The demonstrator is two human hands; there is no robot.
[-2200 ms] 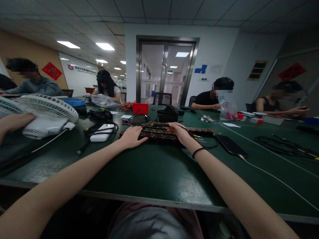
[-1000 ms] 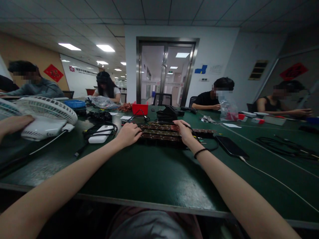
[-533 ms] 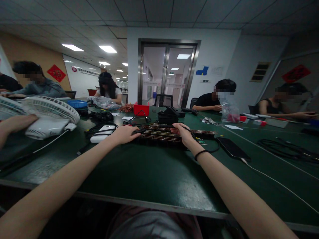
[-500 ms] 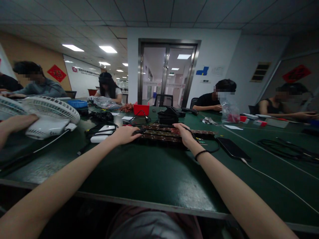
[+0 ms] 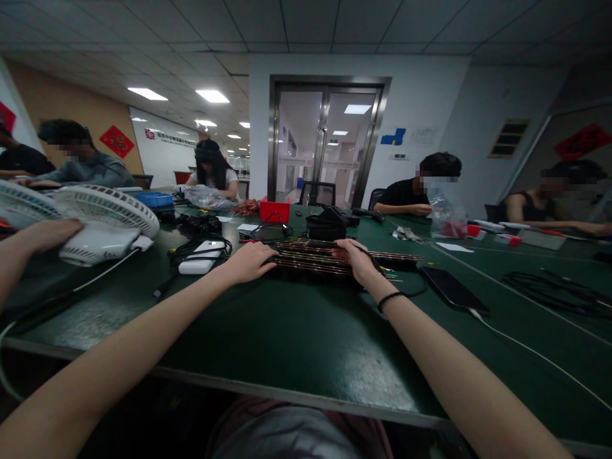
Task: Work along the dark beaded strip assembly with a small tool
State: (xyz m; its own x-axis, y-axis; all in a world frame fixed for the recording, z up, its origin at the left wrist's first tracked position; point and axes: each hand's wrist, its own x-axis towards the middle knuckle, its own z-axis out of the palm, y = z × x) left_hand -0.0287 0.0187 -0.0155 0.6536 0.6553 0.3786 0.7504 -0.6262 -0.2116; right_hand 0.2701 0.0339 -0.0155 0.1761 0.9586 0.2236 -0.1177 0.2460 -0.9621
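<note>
A bundle of long, thin, dark and copper-coloured strips point(image 5: 310, 260) lies crosswise on the green table in front of me. My left hand point(image 5: 251, 261) closes on its left end, thumb stretched along the near side and fingers on top; the fingertips are partly hidden. Toward the right end, my right hand point(image 5: 356, 260) has bent fingers over the strips, closed on them. A black cable passes by this wrist, which wears a dark band. Just behind the strips sits a black device point(image 5: 326, 224).
Another person's hand point(image 5: 52, 234) rests on a white fan point(image 5: 102, 220) at left. Near my left hand is a white power bank point(image 5: 203, 258) with black cables. A phone point(image 5: 452, 288) on a charging cord lies right. A red bin point(image 5: 274, 210) stands behind. Several people sit around the table.
The whole view has shifted slightly, so things appear a little farther right. Both my hands keep nearly the same pose on the strips.
</note>
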